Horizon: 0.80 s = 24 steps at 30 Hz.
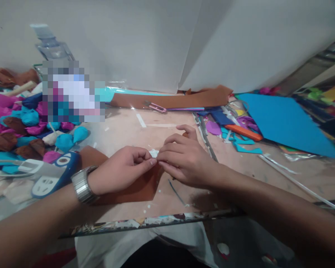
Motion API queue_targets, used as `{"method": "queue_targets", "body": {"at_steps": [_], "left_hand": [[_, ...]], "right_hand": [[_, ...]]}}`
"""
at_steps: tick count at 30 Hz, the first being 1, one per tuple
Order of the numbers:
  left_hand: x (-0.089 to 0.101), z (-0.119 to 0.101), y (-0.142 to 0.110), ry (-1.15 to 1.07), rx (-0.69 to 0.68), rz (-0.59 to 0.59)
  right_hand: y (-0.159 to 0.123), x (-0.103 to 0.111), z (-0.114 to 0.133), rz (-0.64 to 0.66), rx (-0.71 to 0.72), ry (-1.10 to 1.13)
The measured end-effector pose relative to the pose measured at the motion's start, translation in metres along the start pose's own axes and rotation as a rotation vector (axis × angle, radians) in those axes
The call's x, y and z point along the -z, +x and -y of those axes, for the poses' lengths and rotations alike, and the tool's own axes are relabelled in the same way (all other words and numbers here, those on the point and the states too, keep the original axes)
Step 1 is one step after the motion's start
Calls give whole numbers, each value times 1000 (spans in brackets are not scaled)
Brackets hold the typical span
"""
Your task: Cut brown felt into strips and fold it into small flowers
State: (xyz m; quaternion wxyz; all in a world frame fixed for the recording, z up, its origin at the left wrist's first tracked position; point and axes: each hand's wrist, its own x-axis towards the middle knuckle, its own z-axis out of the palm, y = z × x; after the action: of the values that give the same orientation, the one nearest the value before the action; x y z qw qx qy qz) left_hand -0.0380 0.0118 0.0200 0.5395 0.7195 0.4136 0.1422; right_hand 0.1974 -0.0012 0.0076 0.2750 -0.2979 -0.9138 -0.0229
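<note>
My left hand (128,163), with a metal watch (84,184) at its wrist, rests over a brown sheet (136,191) on the table. Its thumb and forefinger are pinched together beside a small whitish piece (154,153). My right hand (188,158) meets it there, thumb and fingers bent and closed at the same piece. Most of that piece is hidden behind the fingertips, so I cannot make out its kind. A thin dark strip (174,190) lies on the table just below my right hand.
Left of my hands are many coloured paper-wrapped balls (64,141) and a blue-and-white glue gun-like object (56,175). A pink cutter (156,107) rests on a brown strip (184,100) at the back. To the right lie an orange cutter (244,132), paper scraps and a blue sheet (284,123).
</note>
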Motion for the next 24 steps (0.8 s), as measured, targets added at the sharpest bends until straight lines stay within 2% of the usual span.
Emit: {"method": "queue_targets", "body": {"at_steps": [9, 16, 24], "left_hand": [[-1, 2, 0, 4, -56, 4], [0, 1, -3, 125, -57, -13], [1, -4, -6, 275, -124, -36]], "right_hand": [[0, -1, 0, -15, 5, 26], [0, -2, 0, -40, 21, 60], [1, -1, -2, 20, 26, 87]]}}
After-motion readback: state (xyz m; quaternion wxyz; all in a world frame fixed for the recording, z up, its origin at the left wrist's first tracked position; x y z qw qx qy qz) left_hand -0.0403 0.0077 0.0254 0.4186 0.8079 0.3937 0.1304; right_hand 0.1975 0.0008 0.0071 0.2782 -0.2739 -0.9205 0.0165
